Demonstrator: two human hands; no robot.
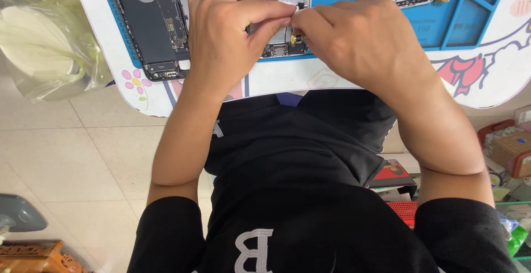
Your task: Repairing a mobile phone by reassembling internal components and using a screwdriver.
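Presently left hand steadies the opened phone chassis on the blue repair mat, grip pinching a small part; right hand pinches a brass-tipped screwdriver there, bracing the work.

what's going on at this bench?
A person in a black shirt bends over a blue work mat. Both hands meet over an opened phone: the left hand pinches at its lower part, the right hand holds a small gold-tipped tool against it. A second opened phone lies to the left, untouched. What the fingertips grip is hidden.
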